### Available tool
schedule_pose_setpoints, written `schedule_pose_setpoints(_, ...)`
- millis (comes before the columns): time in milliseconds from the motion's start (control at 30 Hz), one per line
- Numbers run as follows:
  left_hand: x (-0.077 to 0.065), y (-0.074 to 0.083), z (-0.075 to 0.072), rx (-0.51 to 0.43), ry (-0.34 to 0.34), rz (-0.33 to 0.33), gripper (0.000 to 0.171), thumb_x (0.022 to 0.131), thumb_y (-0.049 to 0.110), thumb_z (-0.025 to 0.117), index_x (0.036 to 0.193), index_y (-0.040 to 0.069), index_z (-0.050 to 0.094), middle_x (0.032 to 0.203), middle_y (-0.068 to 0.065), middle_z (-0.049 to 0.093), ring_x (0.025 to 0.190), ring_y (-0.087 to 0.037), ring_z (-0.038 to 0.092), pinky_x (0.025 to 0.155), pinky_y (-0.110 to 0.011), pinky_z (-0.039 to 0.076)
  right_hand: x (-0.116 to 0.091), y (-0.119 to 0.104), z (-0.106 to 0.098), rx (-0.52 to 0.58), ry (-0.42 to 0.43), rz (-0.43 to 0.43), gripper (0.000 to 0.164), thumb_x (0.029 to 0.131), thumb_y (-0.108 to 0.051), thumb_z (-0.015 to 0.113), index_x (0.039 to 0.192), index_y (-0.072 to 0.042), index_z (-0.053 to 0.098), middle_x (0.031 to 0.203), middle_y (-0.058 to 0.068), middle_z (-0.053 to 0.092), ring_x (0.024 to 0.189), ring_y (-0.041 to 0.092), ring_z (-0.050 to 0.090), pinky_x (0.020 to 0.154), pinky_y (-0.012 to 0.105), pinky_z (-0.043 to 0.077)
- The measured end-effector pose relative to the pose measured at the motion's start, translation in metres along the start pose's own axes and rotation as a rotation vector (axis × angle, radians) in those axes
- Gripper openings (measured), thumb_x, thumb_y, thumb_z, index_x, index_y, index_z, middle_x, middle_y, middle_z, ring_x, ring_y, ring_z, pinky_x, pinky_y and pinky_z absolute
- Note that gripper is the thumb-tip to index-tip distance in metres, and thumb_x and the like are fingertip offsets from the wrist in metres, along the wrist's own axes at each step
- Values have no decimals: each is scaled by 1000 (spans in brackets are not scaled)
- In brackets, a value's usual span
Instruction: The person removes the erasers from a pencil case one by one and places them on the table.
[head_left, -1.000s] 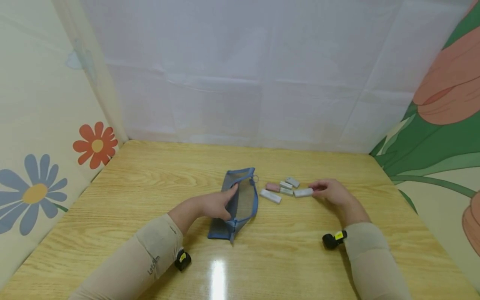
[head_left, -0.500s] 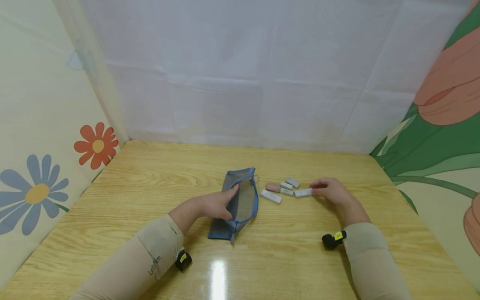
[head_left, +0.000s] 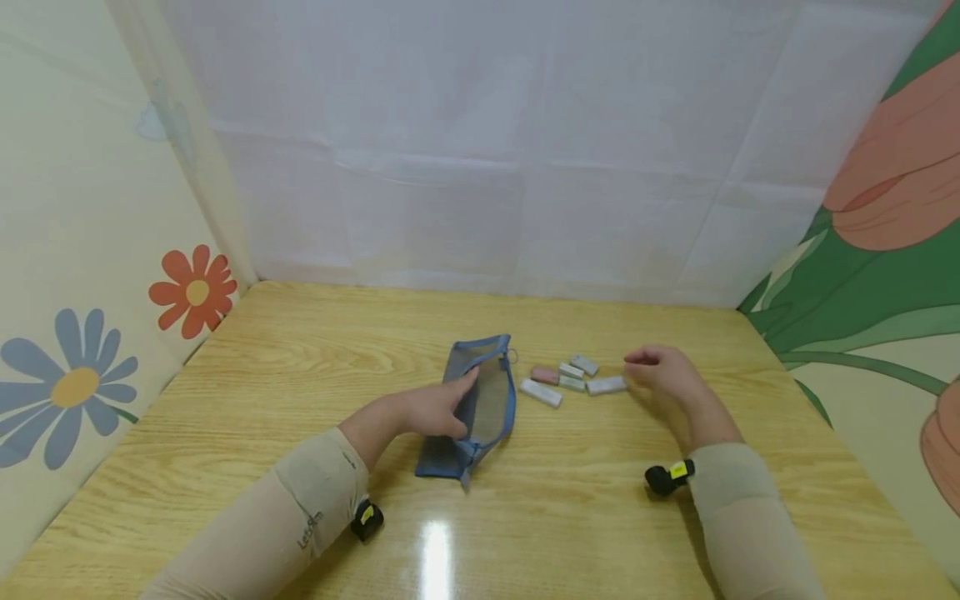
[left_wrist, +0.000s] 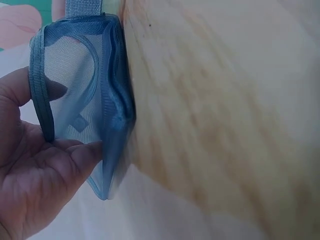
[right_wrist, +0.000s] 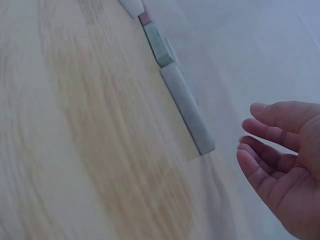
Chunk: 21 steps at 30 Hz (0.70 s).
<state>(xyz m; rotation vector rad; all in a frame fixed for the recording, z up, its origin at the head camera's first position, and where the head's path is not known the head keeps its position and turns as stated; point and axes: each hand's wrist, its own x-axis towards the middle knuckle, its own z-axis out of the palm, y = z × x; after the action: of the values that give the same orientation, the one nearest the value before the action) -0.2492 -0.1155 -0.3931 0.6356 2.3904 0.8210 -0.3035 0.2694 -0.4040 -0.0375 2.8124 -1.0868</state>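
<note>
A blue mesh zip pouch (head_left: 492, 400) rests on the table with its mouth spread wide. My left hand (head_left: 431, 410) holds it at the mouth; in the left wrist view one digit shows dark through the mesh (left_wrist: 70, 65) and the other fingers lie at the rim. Several small eraser-like blocks lie right of the pouch: a pink one (head_left: 545, 375), a long white one (head_left: 542, 392), pale grey-green ones (head_left: 572, 383) and another white block (head_left: 606, 385) at the right end. My right hand (head_left: 667, 372) hovers just beyond that white block (right_wrist: 187, 110), fingers loosely bent and holding nothing.
Two more small pale blocks, including a grey one (head_left: 585, 364), sit at the back of the cluster. A wood-grain table (head_left: 570, 517) spreads beneath, with a white cloth (head_left: 480, 167) behind it. Flower-patterned panels (head_left: 75, 208) stand at both sides.
My right hand has let go of the end white block and lifted slightly up and away. The block stays at the end of the cluster. My left hand and the pouch have hardly moved.
</note>
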Motion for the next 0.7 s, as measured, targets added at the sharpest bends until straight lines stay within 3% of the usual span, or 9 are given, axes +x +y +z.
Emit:
schedule_pose_setpoints(167,2,0,0,7,28,27,93,84,20,60,147,11,-8,152,-12,2,137,-23,10,109,-38,17,1,-10,-1,-20,10,-24,35,89,-30,57,114,-7,60,114,14,58,106,31,51,89,47,40)
schedule_pose_setpoints(367,6,4,-1,31,89,32,89,87,23,57,146,9,-8,152,-14,3,137,-26,10,109,-40,16,-1,-22,-5,-8,-28,-130,38,90,-31,56,116,-3,60,113,15,60,104,30,52,87,46,42)
schedule_pose_setpoints(500,5,8,-2,27,118,-2,85,88,25,56,147,11,-3,151,-17,1,138,-29,5,109,-43,14,-3,-31,-7,-22,-21,-192,37,90,-31,56,112,-2,62,108,14,62,100,28,54,84,44,44)
schedule_pose_setpoints(633,1,13,-9,5,125,-34,80,89,29,55,148,16,2,152,-15,3,138,-30,2,109,-46,14,-3,-40,-10,-46,7,-220,34,90,-32,55,109,-4,63,106,13,62,98,28,55,83,43,45)
schedule_pose_setpoints(700,-1,14,-17,20,144,-7,78,90,29,54,148,14,5,152,-15,6,138,-31,3,108,-48,14,-2,-45,-12,-62,18,-232,35,91,-32,54,110,-5,62,107,13,61,99,28,55,83,44,45)
